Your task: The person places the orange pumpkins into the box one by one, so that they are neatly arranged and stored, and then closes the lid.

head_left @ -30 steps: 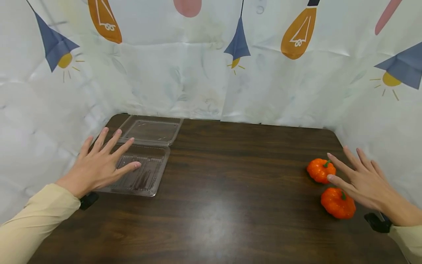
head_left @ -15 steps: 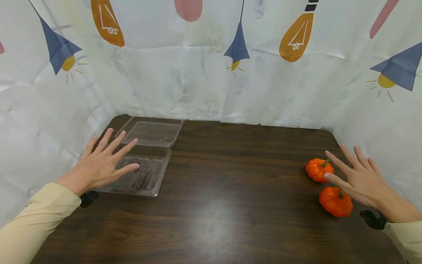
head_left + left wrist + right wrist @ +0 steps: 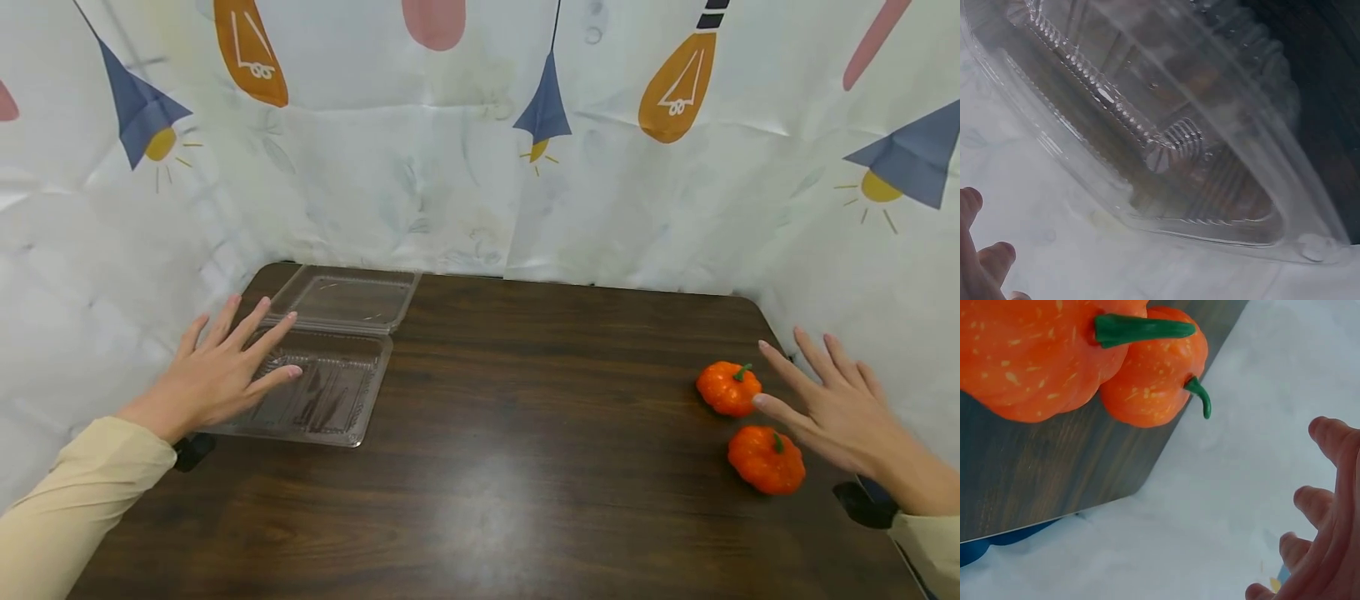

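Over the left part of the table my left hand point(image 3: 213, 379) hovers with spread fingers, holding nothing. Beneath and beside it lies a clear plastic clamshell container point(image 3: 345, 392), its lid point(image 3: 348, 300) folded back toward the far edge; the left wrist view shows the container's ribbed wall point(image 3: 1104, 94) close by. At the right, my right hand point(image 3: 843, 412) is held spread, also holding nothing. Just left of it are two small orange pumpkins with green stems, the far pumpkin point(image 3: 727, 387) and the near pumpkin point(image 3: 767, 460). Both fill the upper left of the right wrist view, the larger-looking pumpkin point(image 3: 1035, 362) in front.
The dark wood-grain table point(image 3: 525, 400) has rounded far corners. A white curtain point(image 3: 465, 192) printed with lamps and bulbs hangs behind the table and along both sides. Black bands sit on both wrists.
My left hand has shifted slightly left. My right hand has drifted a little right, away from the pumpkins. The head view tilts slightly; the container and pumpkins stay where they were.
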Action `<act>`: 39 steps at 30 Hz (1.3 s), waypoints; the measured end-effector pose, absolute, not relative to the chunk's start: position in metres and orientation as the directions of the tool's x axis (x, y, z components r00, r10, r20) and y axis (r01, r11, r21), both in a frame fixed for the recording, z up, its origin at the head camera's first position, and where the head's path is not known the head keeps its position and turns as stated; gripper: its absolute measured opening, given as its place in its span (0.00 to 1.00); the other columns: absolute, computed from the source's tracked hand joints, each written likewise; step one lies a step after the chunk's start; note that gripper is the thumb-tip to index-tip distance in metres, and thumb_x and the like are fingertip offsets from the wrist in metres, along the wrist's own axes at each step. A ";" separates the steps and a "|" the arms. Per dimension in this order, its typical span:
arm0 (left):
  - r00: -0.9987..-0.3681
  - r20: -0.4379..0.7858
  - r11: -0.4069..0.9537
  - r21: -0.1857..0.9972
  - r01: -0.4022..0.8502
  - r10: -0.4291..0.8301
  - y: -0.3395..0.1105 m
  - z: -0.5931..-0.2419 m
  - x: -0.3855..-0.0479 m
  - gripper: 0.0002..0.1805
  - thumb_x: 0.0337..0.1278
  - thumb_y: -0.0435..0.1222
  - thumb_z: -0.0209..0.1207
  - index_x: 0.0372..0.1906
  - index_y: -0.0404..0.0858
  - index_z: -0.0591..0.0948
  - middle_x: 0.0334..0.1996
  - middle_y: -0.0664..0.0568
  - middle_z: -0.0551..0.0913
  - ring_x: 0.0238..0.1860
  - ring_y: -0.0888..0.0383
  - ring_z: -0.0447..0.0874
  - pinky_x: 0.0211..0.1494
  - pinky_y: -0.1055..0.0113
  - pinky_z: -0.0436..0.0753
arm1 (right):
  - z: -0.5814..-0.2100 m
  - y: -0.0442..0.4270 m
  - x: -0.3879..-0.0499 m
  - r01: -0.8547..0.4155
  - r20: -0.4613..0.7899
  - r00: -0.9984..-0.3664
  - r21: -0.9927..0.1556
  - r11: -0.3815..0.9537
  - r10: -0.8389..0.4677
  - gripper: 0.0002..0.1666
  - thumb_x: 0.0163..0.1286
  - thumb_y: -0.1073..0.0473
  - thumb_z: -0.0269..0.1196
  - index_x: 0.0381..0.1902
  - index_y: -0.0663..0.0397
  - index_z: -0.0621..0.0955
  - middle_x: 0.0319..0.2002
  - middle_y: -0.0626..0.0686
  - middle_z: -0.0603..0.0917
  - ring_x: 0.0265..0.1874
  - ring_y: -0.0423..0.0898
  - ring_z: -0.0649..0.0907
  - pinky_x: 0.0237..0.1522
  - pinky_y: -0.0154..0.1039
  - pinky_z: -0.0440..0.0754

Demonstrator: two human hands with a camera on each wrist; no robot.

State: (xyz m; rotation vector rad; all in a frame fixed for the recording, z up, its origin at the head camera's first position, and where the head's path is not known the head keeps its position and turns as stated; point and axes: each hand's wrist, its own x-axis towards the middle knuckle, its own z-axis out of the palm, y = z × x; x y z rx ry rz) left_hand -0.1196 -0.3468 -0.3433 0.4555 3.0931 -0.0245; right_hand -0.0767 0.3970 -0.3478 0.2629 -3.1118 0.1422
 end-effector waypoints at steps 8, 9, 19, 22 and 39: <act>-0.965 -0.028 0.965 0.017 0.261 0.261 -0.362 -0.353 -0.120 0.47 0.76 0.63 0.46 0.86 0.48 0.41 0.85 0.36 0.40 0.84 0.33 0.23 0.73 0.24 0.47 | -0.354 0.405 -0.070 -0.155 0.046 -0.987 -0.091 0.984 -0.151 0.50 0.79 0.37 0.56 0.85 0.35 0.43 0.84 0.64 0.33 0.82 0.70 0.31 0.72 0.83 0.32; -0.966 -0.029 0.966 0.016 0.257 0.257 -0.364 -0.355 -0.121 0.47 0.76 0.63 0.45 0.86 0.47 0.40 0.84 0.35 0.40 0.84 0.33 0.23 0.72 0.25 0.49 | -0.355 0.406 -0.070 -0.157 0.051 -0.987 -0.092 0.983 -0.153 0.50 0.79 0.38 0.56 0.85 0.35 0.43 0.84 0.64 0.34 0.82 0.70 0.31 0.72 0.84 0.34; -0.956 -0.030 0.953 0.086 0.289 0.293 -0.380 -0.364 -0.127 0.43 0.82 0.51 0.46 0.83 0.29 0.46 0.77 0.22 0.55 0.75 0.21 0.53 0.69 0.24 0.62 | -0.368 0.416 -0.064 -0.193 0.116 -0.977 -0.156 0.969 -0.176 0.51 0.78 0.43 0.60 0.86 0.39 0.45 0.85 0.63 0.35 0.81 0.76 0.41 0.65 0.86 0.47; -0.947 0.003 0.937 0.147 0.317 0.320 -0.384 -0.366 -0.130 0.38 0.83 0.41 0.45 0.80 0.23 0.46 0.72 0.17 0.60 0.69 0.19 0.62 0.67 0.27 0.66 | -0.373 0.420 -0.061 -0.194 0.105 -0.979 -0.240 0.951 -0.173 0.51 0.78 0.46 0.61 0.86 0.41 0.45 0.84 0.65 0.35 0.78 0.82 0.44 0.69 0.85 0.40; -0.970 -0.091 0.912 0.370 0.177 0.225 -0.411 -0.366 -0.144 0.35 0.77 0.29 0.46 0.75 0.12 0.47 0.62 0.13 0.69 0.57 0.20 0.78 0.52 0.38 0.84 | -0.390 0.429 -0.058 -0.084 -0.061 -0.992 -0.368 0.926 -0.114 0.59 0.75 0.47 0.64 0.85 0.42 0.37 0.82 0.74 0.40 0.60 0.81 0.70 0.50 0.61 0.84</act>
